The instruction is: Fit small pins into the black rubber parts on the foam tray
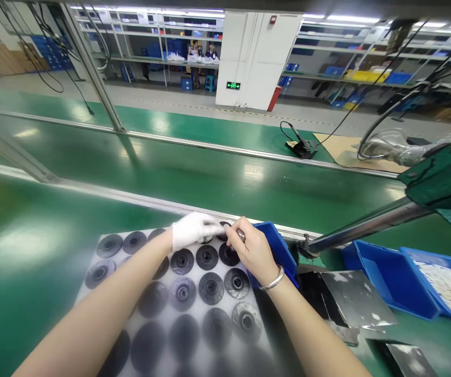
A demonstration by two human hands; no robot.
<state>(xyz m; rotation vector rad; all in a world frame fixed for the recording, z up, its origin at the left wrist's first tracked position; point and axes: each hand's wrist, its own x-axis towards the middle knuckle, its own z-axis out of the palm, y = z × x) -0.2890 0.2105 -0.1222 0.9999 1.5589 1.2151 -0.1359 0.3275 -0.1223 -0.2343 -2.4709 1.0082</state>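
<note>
My left hand [194, 230], in a white glove, reaches over the far rows of black round discs. Its fingers are bent together near the tips of my right hand; what they hold, if anything, is hidden. My bare right hand [252, 250] is closed around a small tool with a rounded, dark metallic end [241, 235]; the rest of it is covered by the fingers. Below both hands lies a pale board [197, 280] bearing rows of these discs, each with a raised ring at its centre. One disc [229, 255] sits just under my right fingers.
A blue bin [274, 246] stands tilted against the board's right side. Further right are dark metal plates [357, 296], a blue bin [396, 283] and another with pale pieces [445, 283]. A slanted metal post [367, 225] rises there. A metal rail [139, 200] crosses behind the board.
</note>
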